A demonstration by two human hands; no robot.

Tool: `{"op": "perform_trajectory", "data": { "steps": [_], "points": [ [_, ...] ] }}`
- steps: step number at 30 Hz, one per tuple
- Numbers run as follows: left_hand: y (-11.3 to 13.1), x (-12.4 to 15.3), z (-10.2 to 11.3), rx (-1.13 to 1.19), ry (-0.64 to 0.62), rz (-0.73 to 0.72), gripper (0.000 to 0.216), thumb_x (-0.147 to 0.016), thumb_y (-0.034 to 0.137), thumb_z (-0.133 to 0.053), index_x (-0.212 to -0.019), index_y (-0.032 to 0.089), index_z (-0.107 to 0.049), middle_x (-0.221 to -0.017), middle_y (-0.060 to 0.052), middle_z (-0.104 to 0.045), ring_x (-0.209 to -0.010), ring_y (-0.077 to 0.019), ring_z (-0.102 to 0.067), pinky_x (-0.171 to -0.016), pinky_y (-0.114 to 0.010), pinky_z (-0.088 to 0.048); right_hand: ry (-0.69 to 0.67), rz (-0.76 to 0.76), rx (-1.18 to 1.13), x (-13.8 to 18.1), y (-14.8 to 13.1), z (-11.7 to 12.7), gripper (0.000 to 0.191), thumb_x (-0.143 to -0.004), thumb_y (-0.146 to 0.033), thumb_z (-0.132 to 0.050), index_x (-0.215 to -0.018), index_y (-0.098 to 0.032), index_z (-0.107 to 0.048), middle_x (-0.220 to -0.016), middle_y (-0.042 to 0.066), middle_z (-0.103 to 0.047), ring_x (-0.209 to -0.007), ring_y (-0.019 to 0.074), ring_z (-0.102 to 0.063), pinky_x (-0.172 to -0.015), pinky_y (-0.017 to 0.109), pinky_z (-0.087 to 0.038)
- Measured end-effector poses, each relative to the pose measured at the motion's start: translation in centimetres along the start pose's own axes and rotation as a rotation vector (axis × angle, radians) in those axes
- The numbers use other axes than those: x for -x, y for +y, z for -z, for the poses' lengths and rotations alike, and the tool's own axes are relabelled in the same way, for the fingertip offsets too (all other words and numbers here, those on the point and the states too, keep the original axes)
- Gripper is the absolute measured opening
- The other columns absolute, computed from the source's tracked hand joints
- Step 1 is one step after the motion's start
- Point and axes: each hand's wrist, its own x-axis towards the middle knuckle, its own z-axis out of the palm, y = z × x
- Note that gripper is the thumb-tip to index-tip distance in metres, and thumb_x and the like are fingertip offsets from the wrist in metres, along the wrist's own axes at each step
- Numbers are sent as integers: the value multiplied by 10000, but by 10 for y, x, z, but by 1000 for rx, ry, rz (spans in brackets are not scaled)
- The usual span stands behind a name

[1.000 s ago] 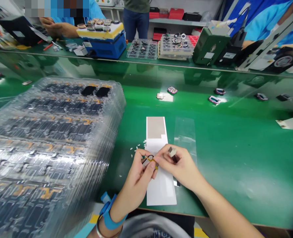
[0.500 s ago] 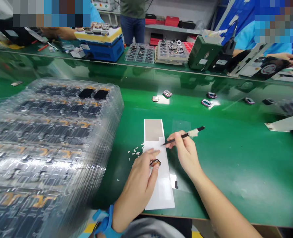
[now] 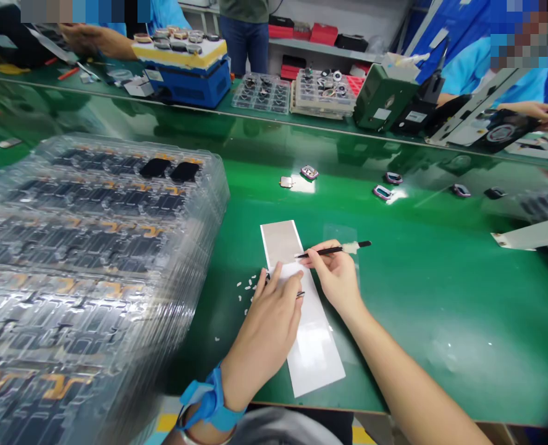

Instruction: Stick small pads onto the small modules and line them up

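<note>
My left hand [image 3: 274, 315] rests on a long white strip of backing paper [image 3: 313, 352] with its fingers curled, pinching a small dark part that barely shows under the fingertips. My right hand [image 3: 333, 275] grips black tweezers [image 3: 332, 250], their tip pointing left at the grey patch [image 3: 279, 238] on the strip's far end. A blue wrist strap [image 3: 206, 402] circles my left wrist. Small white scraps [image 3: 248, 287] lie on the green table [image 3: 440, 290] just left of the strip.
A tall stack of clear plastic trays [image 3: 92, 259] holding dark parts fills the left. Small pink-rimmed parts [image 3: 309, 172] lie further out on the table. Beyond stand a blue box [image 3: 188, 77], part trays [image 3: 327, 89] and a green device [image 3: 382, 99]. Other people work across the table.
My right hand lifted the tweezers off the small part and now aims their tip at the grey patch. My left hand settled onto the strip, which has skewed at its near end.
</note>
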Motion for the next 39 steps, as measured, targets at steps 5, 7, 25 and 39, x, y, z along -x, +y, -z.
{"op": "perform_trajectory", "data": {
  "steps": [5,7,25,39],
  "points": [
    [1,1,1,-40,4,-2,206,-1035,160,-344,-1187,175,-482,-1409,-143,-602,-1490,-322,-294,-1177,-692,-145,9,-9,-63,-4,0,1,382,-730,-508,-802,-802,-181,-617,-732,18,-700,-687,188,-750,-694,300,-622],
    [2,0,2,-54,3,9,196,-1037,166,-344,-1185,193,-470,-1419,-122,-600,-1491,-311,-295,-1174,-701,-137,14,-13,-88,-4,0,0,369,-717,-488,-820,-794,-184,-627,-692,12,-707,-656,181,-745,-667,286,-620],
    [19,5,9,1127,276,206,208,-1018,402,-489,-944,235,-389,-773,-12,-727,-492,-98,-578,-491,-207,-435,271,251,-325,76,-68,9,101,-858,-181,-733,-903,-216,-651,-832,-7,-707,-770,170,-781,-702,253,-663],
    [26,9,-11,1415,236,177,252,-1015,492,-481,-1050,259,-391,-721,43,-592,-596,-96,-447,-540,-191,-337,231,243,-310,93,-38,-8,97,-945,-159,-599,-973,-246,-567,-886,10,-666,-874,196,-772,-688,273,-664]
  ]
}}
